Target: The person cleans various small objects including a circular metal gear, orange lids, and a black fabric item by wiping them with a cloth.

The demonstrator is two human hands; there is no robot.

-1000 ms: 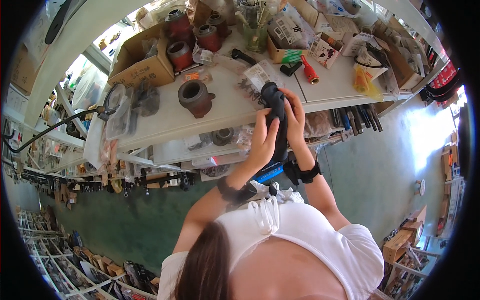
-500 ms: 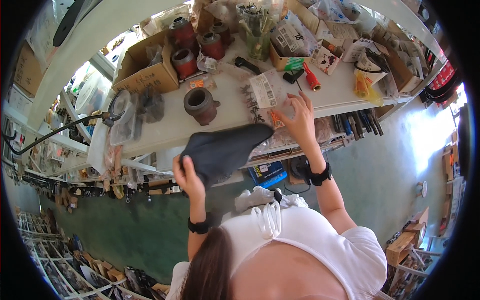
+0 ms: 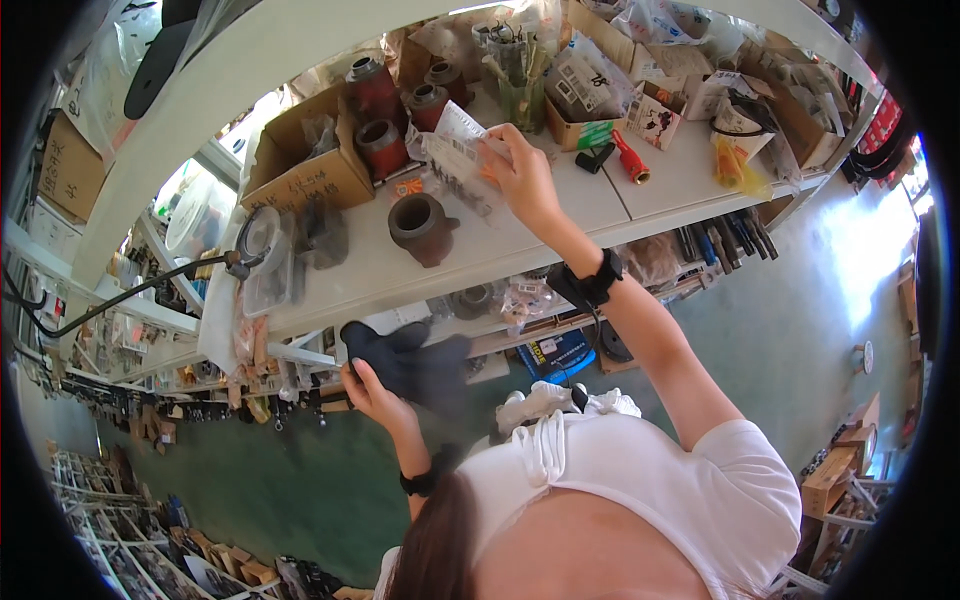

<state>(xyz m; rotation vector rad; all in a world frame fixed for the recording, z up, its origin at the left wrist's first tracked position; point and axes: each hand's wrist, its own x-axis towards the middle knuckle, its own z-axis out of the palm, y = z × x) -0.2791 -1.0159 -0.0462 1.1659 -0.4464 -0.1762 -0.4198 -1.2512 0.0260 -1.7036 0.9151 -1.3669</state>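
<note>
My left hand [image 3: 383,398] is closed on the edge of a black bicycle saddle [image 3: 400,362], tilted in front of the bench and partly smeared by motion. Pinched in my right hand [image 3: 522,180] is a clear plastic bag [image 3: 462,165] with a white label and small dark parts inside. The bag is raised over the white bench top [image 3: 345,270]. Beneath it stands a dark brown, hollow metal cylinder [image 3: 422,230] with a side lug. A small orange packet [image 3: 408,187] lies behind the cylinder.
Red-brown metal cylinders [image 3: 382,150] stand beside an open cardboard box [image 3: 305,175] at the back left. A red-handled tool [image 3: 632,160] and a black clip-like piece [image 3: 596,158] lie right of my hand. Clear plastic containers [image 3: 268,260] sit at the left edge.
My right hand has taken hold of the labelled bag and lifted it up and left. My left hand has lowered and turned the saddle, bringing it off the bench's front edge.
</note>
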